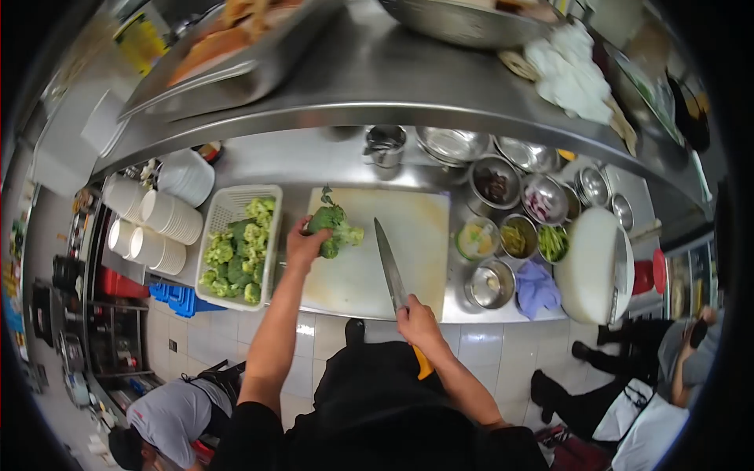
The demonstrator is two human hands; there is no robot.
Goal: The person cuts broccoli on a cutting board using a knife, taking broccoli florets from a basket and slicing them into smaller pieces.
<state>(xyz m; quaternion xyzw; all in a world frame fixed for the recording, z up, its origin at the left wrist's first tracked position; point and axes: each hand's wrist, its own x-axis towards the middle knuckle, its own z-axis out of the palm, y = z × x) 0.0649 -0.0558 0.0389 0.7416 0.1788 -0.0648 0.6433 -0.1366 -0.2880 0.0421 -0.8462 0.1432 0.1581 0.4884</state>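
Observation:
My left hand (302, 245) is closed around a head of broccoli (336, 228), over the left part of a white cutting board (420, 267). The broccoli's pale stem points right, toward the blade. In my right hand (418, 320) is a large kitchen knife (389, 265) with a yellow handle. Its blade points away from me over the board, apart from the broccoli. Left of the board stands a white plastic basket (276, 208) holding several broccoli heads and pieces.
A steel shelf (377, 82) overhangs the counter's far side. Metal bowls of ingredients (493, 184), a purple cloth (537, 287) and a big white tub (585, 267) stand to the right. Stacked white cups (169, 220) are at left. Other people (177, 412) are nearby on both sides.

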